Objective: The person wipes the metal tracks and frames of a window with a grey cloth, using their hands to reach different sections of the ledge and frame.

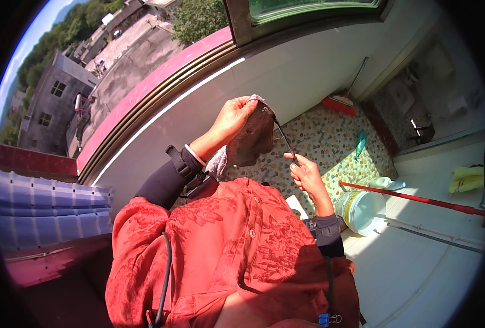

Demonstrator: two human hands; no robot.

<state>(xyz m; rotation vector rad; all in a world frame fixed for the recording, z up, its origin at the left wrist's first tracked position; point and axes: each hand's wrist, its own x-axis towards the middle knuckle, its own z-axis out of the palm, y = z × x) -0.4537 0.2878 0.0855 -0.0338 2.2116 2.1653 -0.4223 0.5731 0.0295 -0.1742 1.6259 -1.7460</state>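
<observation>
My left hand point(234, 117) is closed on the upper edge of a rag point(252, 136), which hangs in front of me by the window wall. The rag is dark brown on its shaded side, with pale pinkish-grey fuzzy edges. From its top right edge a thin dark strip point(284, 135) runs down to my right hand point(308, 177), whose fingers pinch its lower end. Whether the strip is part of the rag or a separate thing, I cannot tell. Both hands are raised above the pebble-patterned floor, the right one lower and to the right.
A white bucket point(360, 212) stands on the right, near a red pole point(417, 198). Farther off are a red broom point(341, 105) and a crumpled green thing point(361, 144). A window sill point(160, 104) runs along the left, with a blue checked curtain point(45, 205) below. A yellow cloth point(466, 179) hangs far right.
</observation>
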